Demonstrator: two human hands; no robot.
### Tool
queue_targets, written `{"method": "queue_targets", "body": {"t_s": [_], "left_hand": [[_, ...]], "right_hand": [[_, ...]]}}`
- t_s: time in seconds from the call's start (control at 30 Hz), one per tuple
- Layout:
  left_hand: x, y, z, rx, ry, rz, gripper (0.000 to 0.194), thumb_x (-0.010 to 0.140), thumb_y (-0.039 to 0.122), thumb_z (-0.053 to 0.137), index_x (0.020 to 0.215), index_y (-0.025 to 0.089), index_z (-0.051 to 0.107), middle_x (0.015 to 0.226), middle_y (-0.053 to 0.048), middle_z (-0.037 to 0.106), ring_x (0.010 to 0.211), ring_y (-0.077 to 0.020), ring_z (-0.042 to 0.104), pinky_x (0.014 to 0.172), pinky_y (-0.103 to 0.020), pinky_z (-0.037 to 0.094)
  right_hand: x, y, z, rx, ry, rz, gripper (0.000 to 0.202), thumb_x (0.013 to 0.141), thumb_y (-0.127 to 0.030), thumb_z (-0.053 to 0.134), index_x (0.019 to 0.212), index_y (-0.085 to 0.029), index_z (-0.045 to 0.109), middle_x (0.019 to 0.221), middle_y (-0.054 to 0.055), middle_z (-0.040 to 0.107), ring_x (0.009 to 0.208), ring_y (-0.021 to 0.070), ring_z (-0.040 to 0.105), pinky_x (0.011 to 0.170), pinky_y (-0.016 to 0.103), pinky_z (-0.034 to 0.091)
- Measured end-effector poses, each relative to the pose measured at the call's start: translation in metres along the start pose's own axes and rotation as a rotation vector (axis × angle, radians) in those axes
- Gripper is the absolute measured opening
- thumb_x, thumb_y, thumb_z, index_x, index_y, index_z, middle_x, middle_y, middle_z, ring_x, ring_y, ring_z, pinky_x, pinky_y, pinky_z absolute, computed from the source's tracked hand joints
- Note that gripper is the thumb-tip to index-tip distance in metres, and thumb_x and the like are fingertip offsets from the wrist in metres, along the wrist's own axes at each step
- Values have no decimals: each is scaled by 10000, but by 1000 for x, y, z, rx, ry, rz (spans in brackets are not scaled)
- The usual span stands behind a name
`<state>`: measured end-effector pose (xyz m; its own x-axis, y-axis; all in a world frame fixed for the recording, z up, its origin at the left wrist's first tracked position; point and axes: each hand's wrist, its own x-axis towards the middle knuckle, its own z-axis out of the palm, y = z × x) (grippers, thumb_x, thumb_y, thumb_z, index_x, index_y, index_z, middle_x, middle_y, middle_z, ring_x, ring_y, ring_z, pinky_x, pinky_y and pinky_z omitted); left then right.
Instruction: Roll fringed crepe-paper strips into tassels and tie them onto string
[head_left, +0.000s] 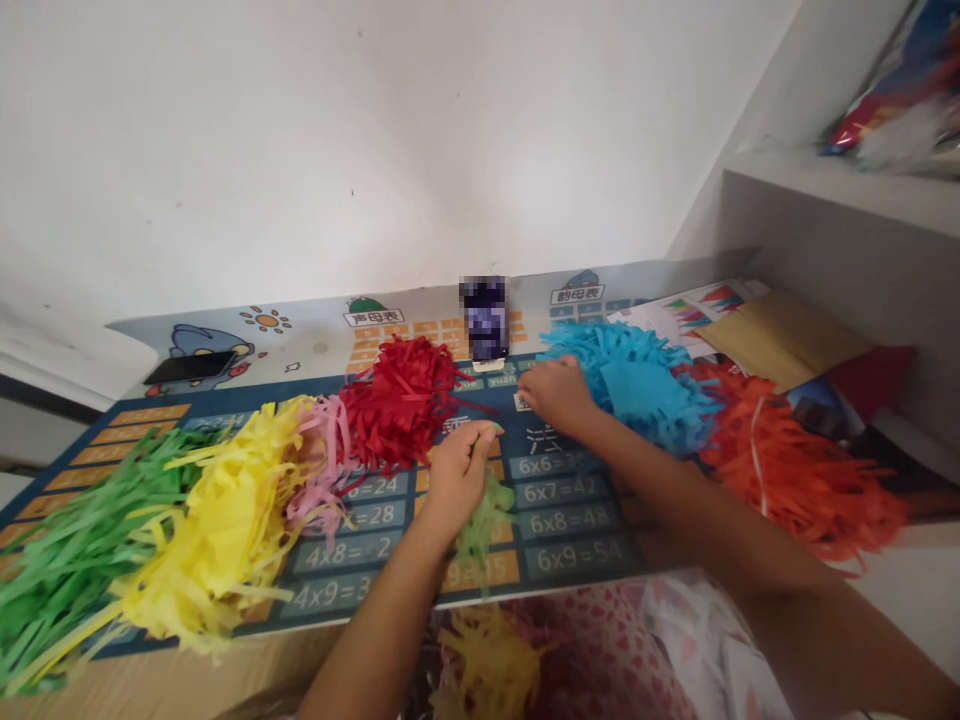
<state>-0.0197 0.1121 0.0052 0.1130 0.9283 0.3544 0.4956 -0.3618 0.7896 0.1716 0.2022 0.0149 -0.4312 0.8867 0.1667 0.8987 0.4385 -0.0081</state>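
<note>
green paper fringe (484, 520) hangs from the left hand (457, 475) over the desk (570, 520), mid-scene. left grip: fingertips pinched shut on its top. right hand (555, 395) rests at the near-left edge of the blue fringe pile (637, 385); can't tell if it's closed. judgement: near weightless, limp, tears easily. pinch the uncut band, not the strips.

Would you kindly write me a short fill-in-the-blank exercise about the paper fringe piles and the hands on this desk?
1. The left hand pinches a light ____ strip of fringed paper.
2. The right hand rests against the ____ pile.
3. Between the yellow pile and the red pile lies a small ____ pile.
4. A dark phone lies at the mat's far ____ corner.

Missing words: green; blue; pink; left
</note>
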Motion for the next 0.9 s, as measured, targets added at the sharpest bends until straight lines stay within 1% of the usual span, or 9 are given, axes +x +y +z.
{"method": "queue_targets", "body": {"t_s": [0.03, 0.1, 0.17, 0.27, 0.43, 0.53, 0.6, 0.77, 0.9], "left_hand": [[-5, 6, -4, 9, 7, -1, 233, 952, 318, 451, 995, 193, 643, 905, -46, 701, 843, -183, 645, 790, -298, 487], [-18, 18, -10, 22, 14, 3, 202, 955, 313, 460, 1042, 200, 604, 875, -26, 670, 782, -162, 622, 731, -272, 470], [-32, 28, -12, 19, 9, 8, 169, 960, 303, 457, 1007, 202, 583, 856, -14, 643, 758, -152, 600, 704, -259, 450], [-50, 38, -11, -10, -20, 5, 174, 966, 300, 447, 913, 202, 581, 818, -8, 626, 746, -151, 583, 696, -255, 435], [-65, 47, -11, -6, -69, -36, 189, 970, 303, 448, 904, 202, 595, 771, 3, 630, 708, -146, 581, 673, -250, 423], [-70, 53, -12, 25, -90, -32, 210, 973, 312, 440, 909, 202, 608, 779, -5, 645, 726, -154, 596, 687, -261, 429], [-74, 57, -12, 54, -99, -21, 212, 970, 307, 445, 901, 198, 613, 788, -15, 658, 742, -160, 609, 697, -268, 435], [-80, 60, -10, 158, -120, 45, 216, 973, 290, 439, 928, 197, 630, 820, -42, 691, 781, -182, 636, 726, -292, 451], [-82, 61, -13, 211, -184, 133, 234, 978, 263, 422, 963, 201, 647, 864, -59, 709, 816, -193, 645, 743, -305, 461]], "right_hand": [[-11, -9, -6, 110, 29, -10, 173, 928, -270, 550, 973, -175, 688, 943, 79, 717, 925, 211, 608, 899, 383, 334], [-38, -28, -17, 463, 105, -51, 105, 885, -263, 615, 915, -190, 684, 864, 24, 723, 833, 161, 634, 863, 324, 384], [-66, -44, -25, 772, 180, -68, 63, 851, -253, 656, 852, -195, 683, 821, 6, 721, 796, 150, 643, 802, 286, 429], [-99, -60, -32, 984, 214, -38, 85, 860, -288, 658, 855, -215, 701, 821, 4, 730, 783, 154, 660, 739, 271, 473], [-123, -70, -30, 1112, 287, -15, 143, 901, -268, 591, 930, -237, 728, 928, 25, 748, 858, 166, 692, 768, 274, 522], [-132, -73, -29, 1144, 311, 97, 106, 871, -275, 631, 907, -234, 721, 871, 17, 746, 817, 170, 695, 750, 276, 533], [-138, -74, -29, 1159, 316, 121, 84, 854, -280, 651, 862, -228, 716, 830, 13, 740, 782, 171, 690, 731, 276, 535], [-146, -75, -27, 1169, 377, 103, 89, 854, -274, 645, 808, -222, 700, 840, 23, 729, 792, 173, 678, 739, 284, 530], [-151, -76, -25, 1159, 359, 96, 87, 864, -262, 630, 803, -224, 679, 824, 13, 714, 775, 163, 666, 720, 275, 515]]}}
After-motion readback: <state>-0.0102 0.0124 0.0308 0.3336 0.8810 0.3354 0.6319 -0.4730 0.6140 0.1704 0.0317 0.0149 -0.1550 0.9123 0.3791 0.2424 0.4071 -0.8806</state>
